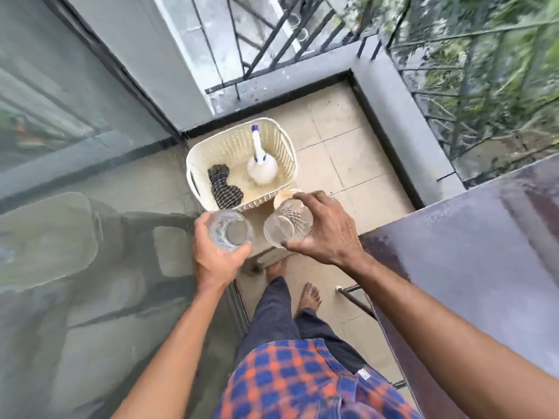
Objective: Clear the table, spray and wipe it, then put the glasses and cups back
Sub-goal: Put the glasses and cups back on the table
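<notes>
Filling the right side of the view, the dark table (pixel 484 237) shows a streaky sheen on the part of its top that can be seen, with nothing standing on that part. A glass door (pixel 75 146) closes off the left. Between them, ahead of the person's bare feet, a cream basket (pixel 193 164) sits on a pale stool (pixel 257 219), probably as a holding spot that keeps everything within reach but off the tabletop. Inside it a white spray bottle (pixel 261 169) stands upright beside a dark striped cloth (pixel 225 189) lying crumpled on the basket floor. Both look parked, not in use. The left hand (pixel 214 252) wraps its fingers round a plain glass (pixel 231 232), mouth up. The right hand (pixel 326 228) grips a patterned glass (pixel 287 225) from above by its rim, thumb on the near side. Both glasses are low over the stool's front edge, just apart from each other. Whether they touch the seat I cannot tell, nor whether they are being set down or picked up. A small pale cup (pixel 284 196) peeks out just behind the right hand, close against the basket.
</notes>
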Demonstrator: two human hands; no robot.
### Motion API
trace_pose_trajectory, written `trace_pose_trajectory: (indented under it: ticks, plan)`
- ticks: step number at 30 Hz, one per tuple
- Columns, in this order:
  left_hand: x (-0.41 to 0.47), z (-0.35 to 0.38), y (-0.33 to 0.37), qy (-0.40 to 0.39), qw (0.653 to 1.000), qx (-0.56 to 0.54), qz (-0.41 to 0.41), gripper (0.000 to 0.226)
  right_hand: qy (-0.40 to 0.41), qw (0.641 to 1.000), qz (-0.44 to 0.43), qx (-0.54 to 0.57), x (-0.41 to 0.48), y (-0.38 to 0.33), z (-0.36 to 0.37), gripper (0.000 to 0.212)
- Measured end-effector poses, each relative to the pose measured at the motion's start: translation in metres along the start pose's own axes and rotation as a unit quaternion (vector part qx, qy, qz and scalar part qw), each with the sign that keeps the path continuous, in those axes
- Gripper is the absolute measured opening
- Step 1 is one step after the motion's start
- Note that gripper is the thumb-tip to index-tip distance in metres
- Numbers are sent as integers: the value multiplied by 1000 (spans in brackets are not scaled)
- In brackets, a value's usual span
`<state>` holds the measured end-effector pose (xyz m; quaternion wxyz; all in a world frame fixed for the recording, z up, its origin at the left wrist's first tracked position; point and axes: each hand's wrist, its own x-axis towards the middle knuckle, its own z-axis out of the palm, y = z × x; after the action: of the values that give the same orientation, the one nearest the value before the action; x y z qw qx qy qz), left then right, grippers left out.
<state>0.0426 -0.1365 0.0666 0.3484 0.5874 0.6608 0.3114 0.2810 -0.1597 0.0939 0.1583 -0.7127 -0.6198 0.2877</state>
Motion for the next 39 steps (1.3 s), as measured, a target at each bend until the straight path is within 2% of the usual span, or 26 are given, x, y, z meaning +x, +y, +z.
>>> trace_pose_trajectory:
  ticks: [5, 10, 16, 22, 27, 31, 34, 39]
  plan:
    - [22, 29, 79, -101, 990, 1, 94, 79, 140, 985, 90, 55, -50, 30, -64, 97]
    - [31, 92, 156, -243, 953, 5, 184, 79, 264, 934, 222, 97, -108, 71, -112, 88]
    - [6, 186, 226, -404, 873, -6, 274, 82, 372, 834, 390, 119, -181, 107, -140, 88]
    - [-22, 273, 269, -532, 771, 12, 348, 88, 398, 764, 499, 91, -240, 123, -140, 87]
    - [-56, 331, 308, -554, 715, 49, 424, 84, 417, 724, 541, 97, -270, 149, -143, 90]
    - [-83, 371, 345, -552, 697, 80, 450, 88, 417, 721, 546, 92, -282, 189, -166, 91]
    - [-102, 403, 368, -534, 698, 88, 468, 90, 411, 733, 537, 77, -287, 231, -193, 94]
    - [-121, 456, 393, -515, 732, 106, 434, 90, 402, 754, 514, 73, -286, 301, -236, 98]
